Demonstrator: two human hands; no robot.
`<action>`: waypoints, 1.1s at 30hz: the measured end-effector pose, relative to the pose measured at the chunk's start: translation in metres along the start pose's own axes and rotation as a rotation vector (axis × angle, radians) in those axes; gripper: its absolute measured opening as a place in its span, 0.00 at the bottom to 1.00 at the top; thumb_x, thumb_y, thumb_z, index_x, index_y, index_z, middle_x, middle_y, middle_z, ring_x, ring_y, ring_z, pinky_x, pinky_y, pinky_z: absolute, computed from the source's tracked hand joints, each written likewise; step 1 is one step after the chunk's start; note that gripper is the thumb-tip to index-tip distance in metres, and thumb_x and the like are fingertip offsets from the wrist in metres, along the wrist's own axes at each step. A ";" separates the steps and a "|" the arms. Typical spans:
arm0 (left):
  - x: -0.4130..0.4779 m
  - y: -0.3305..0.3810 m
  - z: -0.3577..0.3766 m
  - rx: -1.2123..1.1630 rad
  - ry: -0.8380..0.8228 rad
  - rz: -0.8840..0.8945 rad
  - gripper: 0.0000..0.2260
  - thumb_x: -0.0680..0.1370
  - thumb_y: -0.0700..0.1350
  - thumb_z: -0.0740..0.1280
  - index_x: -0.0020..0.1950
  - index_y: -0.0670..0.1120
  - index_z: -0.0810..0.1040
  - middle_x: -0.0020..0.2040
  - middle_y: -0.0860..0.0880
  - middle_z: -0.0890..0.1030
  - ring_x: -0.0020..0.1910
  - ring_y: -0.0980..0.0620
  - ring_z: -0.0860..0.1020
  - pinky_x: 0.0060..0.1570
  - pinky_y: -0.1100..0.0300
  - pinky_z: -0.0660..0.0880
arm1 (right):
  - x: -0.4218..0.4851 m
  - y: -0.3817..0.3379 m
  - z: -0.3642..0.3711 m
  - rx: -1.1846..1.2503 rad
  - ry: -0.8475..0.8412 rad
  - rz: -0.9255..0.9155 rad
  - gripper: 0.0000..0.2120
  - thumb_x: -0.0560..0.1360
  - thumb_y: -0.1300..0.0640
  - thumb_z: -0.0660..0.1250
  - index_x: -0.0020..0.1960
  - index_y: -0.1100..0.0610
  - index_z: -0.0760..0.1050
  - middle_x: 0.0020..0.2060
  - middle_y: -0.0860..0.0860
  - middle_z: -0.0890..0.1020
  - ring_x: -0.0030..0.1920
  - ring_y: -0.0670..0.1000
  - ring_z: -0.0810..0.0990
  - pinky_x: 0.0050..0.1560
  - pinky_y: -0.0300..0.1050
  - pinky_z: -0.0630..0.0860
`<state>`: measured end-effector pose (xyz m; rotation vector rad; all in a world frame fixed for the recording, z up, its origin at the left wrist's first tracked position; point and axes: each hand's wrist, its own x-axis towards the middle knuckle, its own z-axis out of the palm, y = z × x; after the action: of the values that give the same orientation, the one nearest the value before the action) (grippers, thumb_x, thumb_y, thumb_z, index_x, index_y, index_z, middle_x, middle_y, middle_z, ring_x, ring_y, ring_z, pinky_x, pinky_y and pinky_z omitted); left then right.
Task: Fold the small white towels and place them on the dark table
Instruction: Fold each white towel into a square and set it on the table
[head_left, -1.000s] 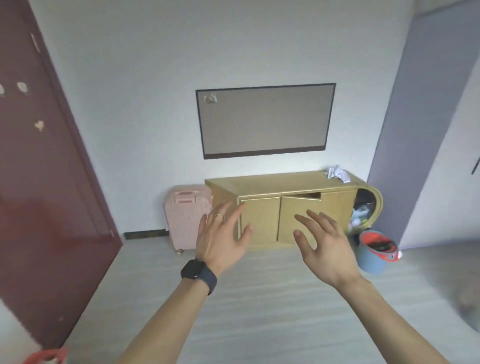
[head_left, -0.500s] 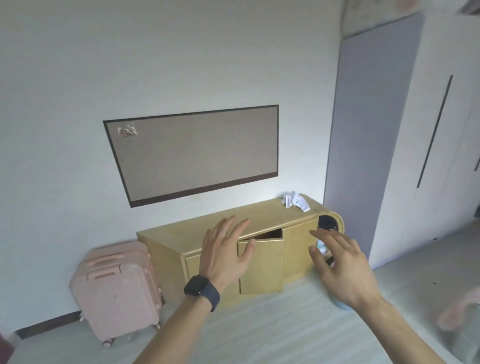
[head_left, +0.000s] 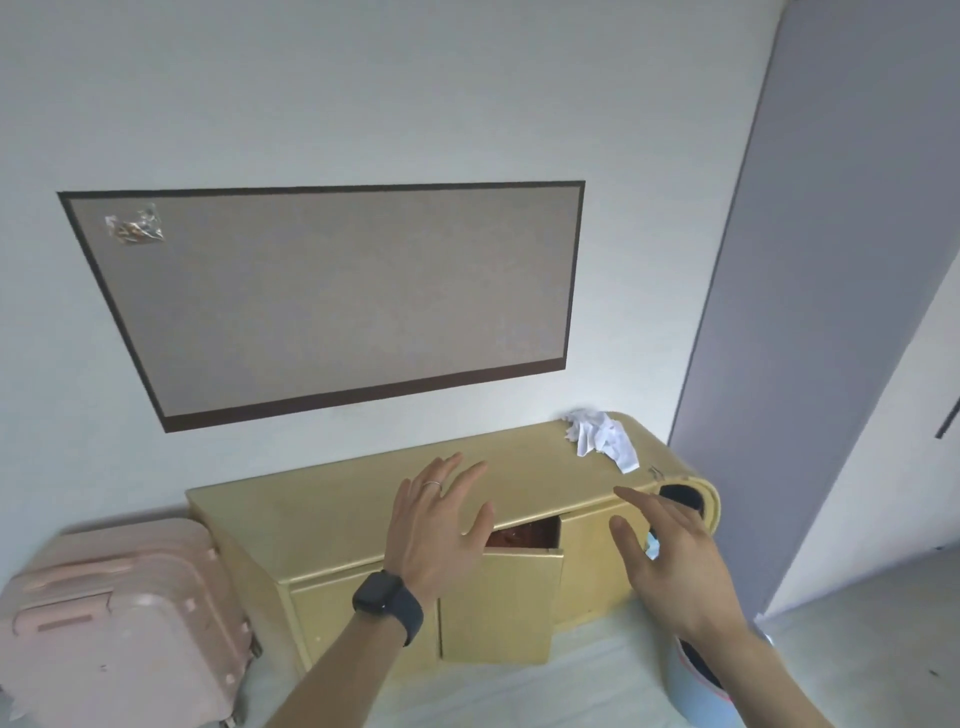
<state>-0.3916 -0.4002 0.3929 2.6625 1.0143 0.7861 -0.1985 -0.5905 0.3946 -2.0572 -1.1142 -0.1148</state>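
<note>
A crumpled white cloth (head_left: 602, 437) lies on the right end of a low yellow cabinet (head_left: 363, 514) against the wall. My left hand (head_left: 436, 525) is raised in front of the cabinet top with fingers spread, holding nothing; a dark watch sits on its wrist. My right hand (head_left: 670, 561) is also raised, fingers straight, empty, in front of the cabinet's right end and below the cloth. No dark table is in view.
One cabinet door (head_left: 498, 605) hangs ajar below my left hand. A pink suitcase (head_left: 119, 623) stands at the cabinet's left. A light blue bin (head_left: 696, 686) sits on the floor under my right forearm. A grey board (head_left: 332, 301) hangs on the wall.
The view has come closer to the cabinet and turned rightward. Both hands stay raised and empty, now level with the cabinet top. The red door at the left has gone out of view.
</note>
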 end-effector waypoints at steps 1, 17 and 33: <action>0.019 -0.007 0.013 0.005 -0.014 -0.012 0.24 0.79 0.61 0.56 0.75 0.60 0.67 0.76 0.54 0.66 0.76 0.51 0.62 0.74 0.46 0.60 | 0.020 0.009 0.011 -0.001 -0.014 0.008 0.17 0.77 0.46 0.65 0.66 0.42 0.74 0.58 0.41 0.79 0.64 0.47 0.71 0.60 0.50 0.75; 0.279 -0.114 0.281 0.033 -0.499 -0.091 0.23 0.81 0.62 0.52 0.76 0.64 0.59 0.79 0.58 0.59 0.79 0.55 0.50 0.77 0.49 0.46 | 0.285 0.182 0.217 -0.099 -0.280 0.314 0.17 0.78 0.47 0.66 0.66 0.46 0.75 0.60 0.43 0.79 0.64 0.50 0.73 0.60 0.46 0.71; 0.413 -0.183 0.531 0.057 -0.905 -0.474 0.25 0.84 0.55 0.52 0.80 0.56 0.52 0.81 0.50 0.49 0.80 0.48 0.48 0.77 0.47 0.46 | 0.499 0.409 0.448 -0.242 -0.748 0.613 0.28 0.81 0.50 0.61 0.76 0.63 0.59 0.69 0.60 0.70 0.69 0.61 0.68 0.67 0.52 0.64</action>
<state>0.0499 0.0179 0.0525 2.2210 1.2652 -0.5081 0.2906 -0.0826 0.0495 -2.6564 -0.8303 0.9259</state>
